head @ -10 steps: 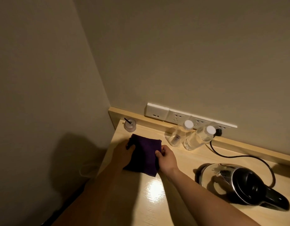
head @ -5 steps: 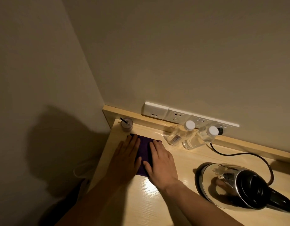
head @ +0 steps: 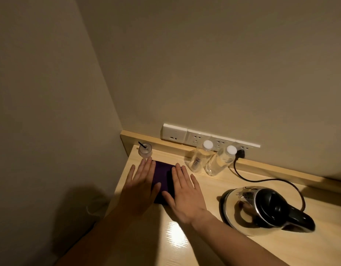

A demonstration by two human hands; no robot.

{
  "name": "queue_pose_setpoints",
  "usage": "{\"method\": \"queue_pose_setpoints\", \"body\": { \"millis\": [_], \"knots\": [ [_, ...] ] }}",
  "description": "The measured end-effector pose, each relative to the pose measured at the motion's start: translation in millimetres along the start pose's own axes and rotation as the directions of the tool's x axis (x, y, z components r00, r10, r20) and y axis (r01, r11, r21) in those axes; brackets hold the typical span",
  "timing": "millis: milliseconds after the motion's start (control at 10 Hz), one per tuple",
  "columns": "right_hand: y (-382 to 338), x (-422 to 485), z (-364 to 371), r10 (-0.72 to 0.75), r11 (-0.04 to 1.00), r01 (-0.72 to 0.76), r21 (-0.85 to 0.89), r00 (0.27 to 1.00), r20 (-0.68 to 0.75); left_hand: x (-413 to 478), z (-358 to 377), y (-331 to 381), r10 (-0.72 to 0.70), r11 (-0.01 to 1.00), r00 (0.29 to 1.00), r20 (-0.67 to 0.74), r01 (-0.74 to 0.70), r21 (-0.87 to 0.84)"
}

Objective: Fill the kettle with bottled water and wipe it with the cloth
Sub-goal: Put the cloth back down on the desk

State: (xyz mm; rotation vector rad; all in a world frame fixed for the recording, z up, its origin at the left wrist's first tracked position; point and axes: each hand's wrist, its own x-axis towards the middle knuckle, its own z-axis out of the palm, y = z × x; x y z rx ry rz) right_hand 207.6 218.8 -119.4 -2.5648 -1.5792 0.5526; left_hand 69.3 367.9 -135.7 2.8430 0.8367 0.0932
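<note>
A folded dark purple cloth [head: 163, 178] lies flat on the wooden counter [head: 213, 250] near its left end. My left hand [head: 140, 189] rests palm down on the cloth's left side, fingers spread. My right hand [head: 185, 194] lies flat on its right side, fingers apart. Neither hand grips anything. Two clear water bottles [head: 199, 156] [head: 220, 161] with white caps stand at the back by the wall. The steel kettle [head: 260, 206] with a black lid and handle sits to the right of my right hand.
A small clear jar with a black stick [head: 145, 149] stands in the back left corner. A white socket strip [head: 194, 137] runs along the wall; the kettle's black cord [head: 261, 179] loops from it. The counter ends at a wall on the left.
My hands let go of the cloth's edges and flattened onto it, palms down. Since half a second ago they have spread slightly apart, showing more cloth between them.
</note>
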Motion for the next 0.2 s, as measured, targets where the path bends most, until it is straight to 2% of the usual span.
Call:
{"method": "queue_pose_setpoints", "body": {
  "millis": [100,200],
  "knots": [
    [-6.6,-32.8,-48.5,-0.013,0.997,0.021,0.08,0.995,-0.097,-16.0,-46.8,18.8,-0.054,0.995,0.995,-0.087,0.047,-0.084],
    [-5.8,-84.7,-109.3,-0.051,0.988,0.085,0.129,0.968,-0.245,-40.8,-111.7,48.5,-0.05,0.99,0.968,-0.245,0.016,-0.137]
  ]
}}
